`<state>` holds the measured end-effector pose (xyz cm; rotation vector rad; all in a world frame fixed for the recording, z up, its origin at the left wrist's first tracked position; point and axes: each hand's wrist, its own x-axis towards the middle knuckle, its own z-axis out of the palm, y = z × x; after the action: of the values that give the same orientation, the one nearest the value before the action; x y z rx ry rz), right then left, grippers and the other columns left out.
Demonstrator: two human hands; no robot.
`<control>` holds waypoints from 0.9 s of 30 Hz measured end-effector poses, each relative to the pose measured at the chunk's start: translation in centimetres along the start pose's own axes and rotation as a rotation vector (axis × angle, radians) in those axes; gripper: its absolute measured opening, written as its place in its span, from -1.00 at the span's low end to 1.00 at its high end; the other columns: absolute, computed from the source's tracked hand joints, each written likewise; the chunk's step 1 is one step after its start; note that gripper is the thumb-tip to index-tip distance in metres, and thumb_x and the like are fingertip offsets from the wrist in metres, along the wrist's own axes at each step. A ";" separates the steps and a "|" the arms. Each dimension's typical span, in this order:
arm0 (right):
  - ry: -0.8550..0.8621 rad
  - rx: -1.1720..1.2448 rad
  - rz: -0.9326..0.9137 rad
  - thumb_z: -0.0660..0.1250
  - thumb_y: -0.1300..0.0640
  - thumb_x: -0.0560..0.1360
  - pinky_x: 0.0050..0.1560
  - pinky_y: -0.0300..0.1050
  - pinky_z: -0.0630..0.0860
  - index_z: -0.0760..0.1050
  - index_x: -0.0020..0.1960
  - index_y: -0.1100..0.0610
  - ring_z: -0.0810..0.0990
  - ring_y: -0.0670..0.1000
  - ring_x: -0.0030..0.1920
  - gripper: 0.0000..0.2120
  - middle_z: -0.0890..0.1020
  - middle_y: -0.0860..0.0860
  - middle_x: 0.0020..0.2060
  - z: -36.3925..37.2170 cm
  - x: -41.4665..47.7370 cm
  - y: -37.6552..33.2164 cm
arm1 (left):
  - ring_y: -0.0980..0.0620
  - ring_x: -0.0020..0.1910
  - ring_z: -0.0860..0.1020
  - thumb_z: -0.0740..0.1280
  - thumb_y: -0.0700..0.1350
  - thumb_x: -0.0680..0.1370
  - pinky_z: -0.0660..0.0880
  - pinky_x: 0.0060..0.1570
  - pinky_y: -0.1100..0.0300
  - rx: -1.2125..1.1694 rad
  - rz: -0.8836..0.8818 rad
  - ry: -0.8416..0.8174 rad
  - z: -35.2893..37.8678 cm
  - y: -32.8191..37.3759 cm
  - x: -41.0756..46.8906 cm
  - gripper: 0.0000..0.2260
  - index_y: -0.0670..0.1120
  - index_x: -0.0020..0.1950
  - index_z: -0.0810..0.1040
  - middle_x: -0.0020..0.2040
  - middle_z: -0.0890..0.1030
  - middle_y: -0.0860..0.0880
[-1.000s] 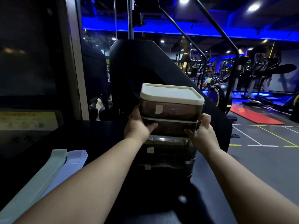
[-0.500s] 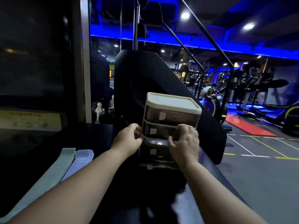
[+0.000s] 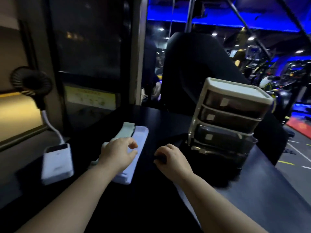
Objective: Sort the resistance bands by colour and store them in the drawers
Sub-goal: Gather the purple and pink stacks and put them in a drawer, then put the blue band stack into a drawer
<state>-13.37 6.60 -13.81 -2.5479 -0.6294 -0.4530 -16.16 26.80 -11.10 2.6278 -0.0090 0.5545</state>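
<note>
One colour at a time, judging by the task: taking the whole pale green band stack (image 3: 125, 132) or the whole lavender band stack (image 3: 141, 136), never a mixed pinch. Hovering the left hand (image 3: 117, 153) over the near half of both stacks, fingers loosely bent and spread, plainly gripping nothing. Curling the right hand (image 3: 171, 158) knuckles-up on the dark table (image 3: 151, 202) just beside the stacks; not telling, in this dimness, whether pressing on something dark or on bare tabletop. Probably worth sliding fingertips under one end of a stack and lifting it flat rather than dragging, guarding against the sticking and fanning-out likely with thin rubbery loops. Also worth freeing one hand for pulling a drawer first: drawer unit (image 3: 225, 118) standing to the right of the bands, apart from them, smoky fronts all showing closed. Looking at the bands: flat, wide, matte strips, lying lengthwise side by side and touching, green left, lavender right, far ends slightly stepped. Blurring too much for counting them.
</note>
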 end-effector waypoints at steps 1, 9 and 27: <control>-0.027 0.013 -0.030 0.42 0.02 0.44 0.03 -0.18 0.48 0.56 0.08 -0.03 0.51 -0.02 0.09 -0.78 0.50 -0.08 0.01 0.7 -0.1 -0.8 | 0.07 0.19 0.51 0.33 0.07 0.54 0.38 0.15 0.13 0.048 -0.016 -0.012 -0.3 -1.1 -0.5 -0.89 0.14 0.04 0.57 0.06 0.62 0.18; -0.196 0.117 -0.177 0.50 -0.24 0.31 0.14 -0.30 0.38 0.50 0.19 -0.08 0.38 -0.17 0.15 -0.48 0.42 -0.17 0.10 3.5 -0.9 -4.9 | 0.13 0.16 0.44 0.23 0.03 0.58 0.16 0.04 0.12 0.167 0.027 -0.179 -0.6 -5.1 -3.1 -0.87 0.15 -0.01 0.58 -0.07 0.53 0.19; -0.405 -0.419 -0.292 0.37 0.01 0.45 -0.26 -0.07 0.38 0.38 0.25 0.08 0.54 0.19 -0.05 -0.58 0.45 0.07 0.03 4.2 0.9 -8.6 | 0.16 0.35 0.31 0.12 -0.09 0.64 -0.05 0.44 0.00 0.114 0.081 -0.300 -1.6 -6.6 -4.0 -0.69 0.20 0.24 0.55 0.24 0.52 0.22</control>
<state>-16.17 15.78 -13.81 -2.9890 -1.1711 -0.1698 -19.82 33.08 -14.15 2.8073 -0.1826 0.1865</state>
